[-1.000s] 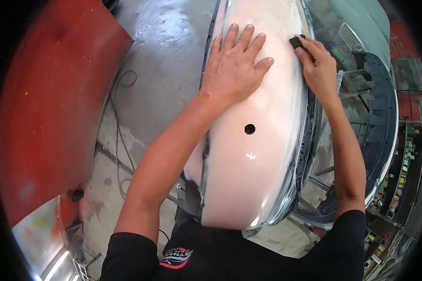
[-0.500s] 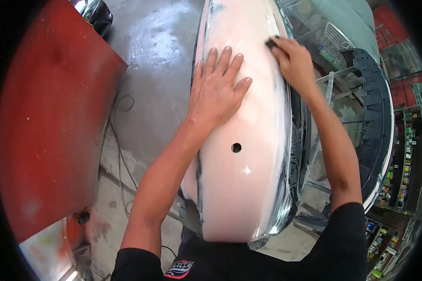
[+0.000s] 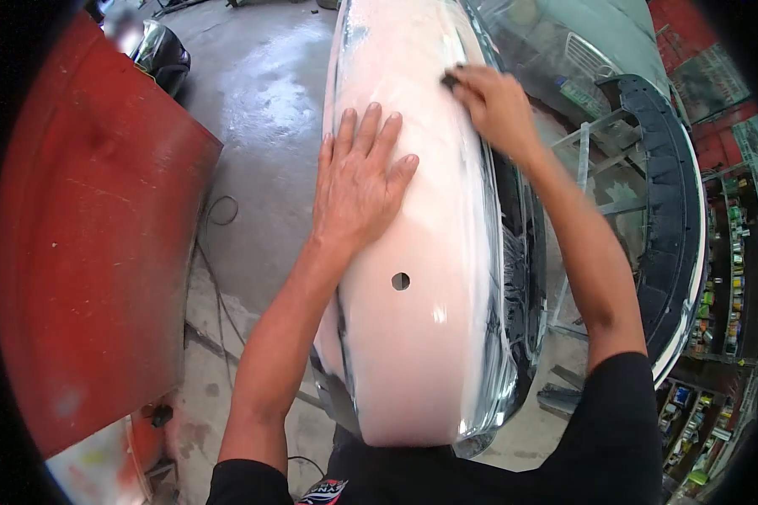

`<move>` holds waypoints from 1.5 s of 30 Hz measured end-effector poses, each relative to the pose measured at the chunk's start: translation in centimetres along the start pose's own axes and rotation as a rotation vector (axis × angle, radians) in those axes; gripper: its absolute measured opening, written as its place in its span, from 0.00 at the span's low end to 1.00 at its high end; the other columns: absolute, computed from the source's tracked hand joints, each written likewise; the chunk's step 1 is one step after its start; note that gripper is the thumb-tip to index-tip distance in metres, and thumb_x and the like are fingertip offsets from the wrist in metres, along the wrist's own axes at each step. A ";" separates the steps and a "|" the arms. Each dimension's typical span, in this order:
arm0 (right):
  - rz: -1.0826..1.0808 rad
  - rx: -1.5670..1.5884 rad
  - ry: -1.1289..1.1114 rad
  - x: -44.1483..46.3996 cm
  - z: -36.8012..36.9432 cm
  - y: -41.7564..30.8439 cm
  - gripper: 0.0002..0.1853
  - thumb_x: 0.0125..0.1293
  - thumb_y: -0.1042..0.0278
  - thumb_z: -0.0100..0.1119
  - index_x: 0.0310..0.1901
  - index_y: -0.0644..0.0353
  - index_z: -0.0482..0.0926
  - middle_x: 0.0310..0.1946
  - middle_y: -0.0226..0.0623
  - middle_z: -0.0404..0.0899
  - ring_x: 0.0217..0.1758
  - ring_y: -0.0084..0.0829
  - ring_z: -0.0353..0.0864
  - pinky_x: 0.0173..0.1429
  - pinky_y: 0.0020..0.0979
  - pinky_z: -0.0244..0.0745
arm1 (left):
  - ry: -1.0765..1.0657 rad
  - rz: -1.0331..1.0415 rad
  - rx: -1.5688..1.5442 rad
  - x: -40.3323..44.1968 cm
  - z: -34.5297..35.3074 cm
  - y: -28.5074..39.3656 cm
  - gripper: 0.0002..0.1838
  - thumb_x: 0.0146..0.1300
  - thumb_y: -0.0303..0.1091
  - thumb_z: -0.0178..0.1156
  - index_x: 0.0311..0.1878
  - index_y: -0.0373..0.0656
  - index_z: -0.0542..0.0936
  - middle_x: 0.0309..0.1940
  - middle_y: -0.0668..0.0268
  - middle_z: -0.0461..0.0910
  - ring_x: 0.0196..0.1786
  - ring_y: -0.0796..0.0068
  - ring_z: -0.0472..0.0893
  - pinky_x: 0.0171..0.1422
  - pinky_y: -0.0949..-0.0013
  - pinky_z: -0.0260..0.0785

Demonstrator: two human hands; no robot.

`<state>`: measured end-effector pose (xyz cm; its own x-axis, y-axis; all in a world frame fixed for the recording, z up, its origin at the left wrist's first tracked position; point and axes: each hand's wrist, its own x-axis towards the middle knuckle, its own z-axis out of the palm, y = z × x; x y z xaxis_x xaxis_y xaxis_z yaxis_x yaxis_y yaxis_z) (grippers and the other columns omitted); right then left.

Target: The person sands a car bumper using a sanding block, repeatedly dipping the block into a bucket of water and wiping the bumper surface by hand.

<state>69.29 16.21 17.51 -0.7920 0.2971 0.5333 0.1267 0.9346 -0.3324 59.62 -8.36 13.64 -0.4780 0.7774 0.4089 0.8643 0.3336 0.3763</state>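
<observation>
A long car bumper (image 3: pixel 396 337) in pale pink primer stretches away from my body, with a round hole (image 3: pixel 401 281) in its face. Whitish wet streaks run along its right side. My left hand (image 3: pixel 358 189) lies flat on the bumper beyond the hole, fingers spread, holding nothing. Farther up, near the right edge, my right hand (image 3: pixel 497 105) pinches a small dark piece of sandpaper (image 3: pixel 450 80) against the surface. Most of that piece is hidden under the fingers.
To the left stands a large red panel (image 3: pixel 101 236), with a cable (image 3: pixel 215 278) on the floor beside it. A second bumper with a black inner edge (image 3: pixel 661 219) rests by a metal frame (image 3: pixel 583 160) on the right. Shelves of small containers (image 3: pixel 720 278) line the far right.
My right hand has moved slightly left and farther up the bumper with the sandpaper. My left hand stays in nearly the same place on the bumper. The whole view has shifted a little.
</observation>
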 end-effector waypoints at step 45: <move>1.212 -0.075 0.283 -48.0 -15.7 -30.2 0.18 0.79 0.74 0.55 0.65 0.70 0.81 0.67 0.50 0.78 0.68 0.39 0.79 0.71 0.34 0.71 | -0.196 0.789 0.246 23.8 8.6 -2.5 0.29 0.84 0.51 0.42 0.73 0.41 0.75 0.78 0.52 0.70 0.82 0.50 0.66 0.85 0.50 0.57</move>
<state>112.86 -23.16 14.21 0.0139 0.9977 0.0670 0.7262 0.0360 -0.6865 47.47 13.87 15.28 0.2957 0.9017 0.3153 0.9532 -0.2569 -0.1593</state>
